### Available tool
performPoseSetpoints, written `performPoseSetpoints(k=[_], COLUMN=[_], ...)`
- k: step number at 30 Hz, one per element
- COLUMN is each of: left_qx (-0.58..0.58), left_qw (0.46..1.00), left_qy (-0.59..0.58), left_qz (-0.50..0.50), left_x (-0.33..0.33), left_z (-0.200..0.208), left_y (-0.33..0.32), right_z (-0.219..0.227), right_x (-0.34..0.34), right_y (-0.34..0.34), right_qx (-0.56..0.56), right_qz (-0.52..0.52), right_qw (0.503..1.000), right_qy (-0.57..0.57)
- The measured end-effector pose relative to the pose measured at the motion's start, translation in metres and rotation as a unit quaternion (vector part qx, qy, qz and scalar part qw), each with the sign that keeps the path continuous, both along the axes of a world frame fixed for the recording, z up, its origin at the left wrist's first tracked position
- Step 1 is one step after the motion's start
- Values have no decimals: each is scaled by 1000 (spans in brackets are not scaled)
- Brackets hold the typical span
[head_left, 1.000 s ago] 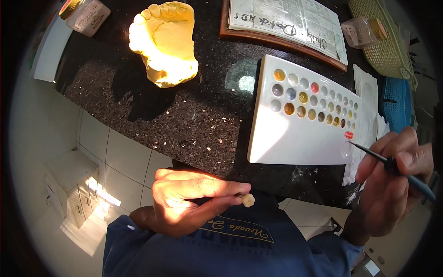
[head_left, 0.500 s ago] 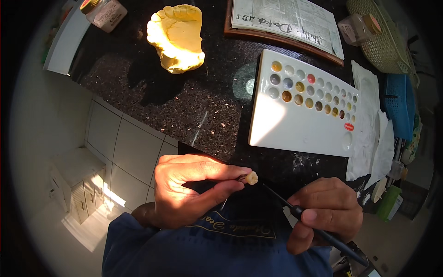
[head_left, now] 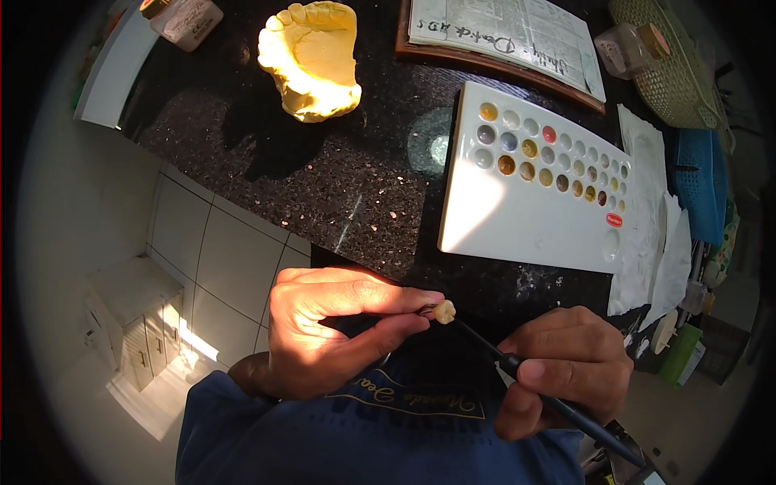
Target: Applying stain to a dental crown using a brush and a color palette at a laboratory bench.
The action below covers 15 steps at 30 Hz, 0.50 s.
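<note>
My left hand (head_left: 331, 331) is closed, thumb and forefinger pinching a thin dark metal holder (head_left: 426, 310). At its end sits a small cream tooth-shaped dental crown (head_left: 444, 312), just beyond my fingertips. Most of the holder is hidden by the fingers. In my right hand (head_left: 574, 364) is a slim black brush (head_left: 511, 364), gripped like a pen. Its fine tip points up and left and meets the crown's lower right side, or nearly so. Beyond the hands lies a white paint palette (head_left: 525, 226) with rows of small wells, several holding coloured pastes.
A yellow plaster dental model (head_left: 311, 56) stands on the dark speckled counter (head_left: 339, 186). Behind the palette is a paper-covered wooden board (head_left: 501, 36). White tissue (head_left: 643, 242), a blue basket (head_left: 699, 186), a cream basket (head_left: 679, 81) and jars (head_left: 184, 24) stand around.
The brush tip has come closer to the crown, up and left with my right hand. The crown has turned slightly in my left hand's hold. The view has shifted a little.
</note>
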State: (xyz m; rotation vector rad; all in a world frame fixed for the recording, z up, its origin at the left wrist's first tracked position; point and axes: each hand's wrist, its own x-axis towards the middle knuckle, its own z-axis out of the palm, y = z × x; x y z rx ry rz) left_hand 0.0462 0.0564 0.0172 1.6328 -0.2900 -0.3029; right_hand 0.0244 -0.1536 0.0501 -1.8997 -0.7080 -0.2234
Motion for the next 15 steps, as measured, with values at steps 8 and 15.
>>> performPoseSetpoints(k=[8,15], left_qx=[9,7], left_qw=[1000,1000], left_qy=[10,16], left_qz=[-7,-7], left_x=[1,1], left_z=[1,2], left_y=[1,1], right_z=[-1,3], right_x=[0,1], right_y=[0,1], right_qx=[-3,-14], right_qz=[2,2], right_qw=[1000,1000], right_qy=[6,-1])
